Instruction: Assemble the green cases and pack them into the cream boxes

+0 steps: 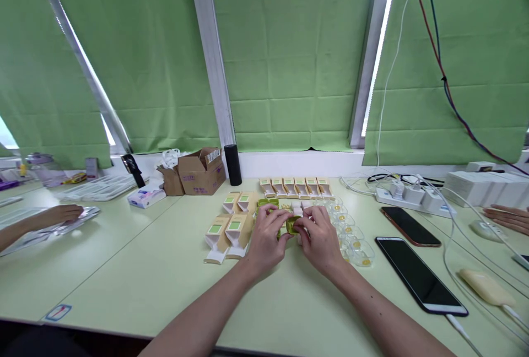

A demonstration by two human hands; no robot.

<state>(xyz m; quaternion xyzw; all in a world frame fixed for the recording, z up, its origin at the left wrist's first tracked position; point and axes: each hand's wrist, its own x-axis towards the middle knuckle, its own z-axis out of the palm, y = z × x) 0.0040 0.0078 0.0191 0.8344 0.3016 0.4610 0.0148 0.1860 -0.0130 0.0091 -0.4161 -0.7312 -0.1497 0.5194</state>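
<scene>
Between my two hands is a small olive-green box (292, 225), held a little above the table. My left hand (268, 231) pinches its left side with thumb and fingers. The fingers of my right hand (320, 236) close on its right side. More green boxes (268, 203) stand just behind my left hand, partly hidden. Left of it are several open cream cartons (235, 230) with green labels, and a row of similar cartons (295, 187) lines the back. Clear plastic cases (351, 238) with yellow dots lie beside my right hand.
Two phones (421, 274) (409, 226), cables and a power strip (413, 200) lie to the right. A cardboard box (202, 172), a black cylinder (233, 165) and a tissue pack (146, 196) stand at the back. Other people's hands (61, 214) (508, 219) rest at both sides.
</scene>
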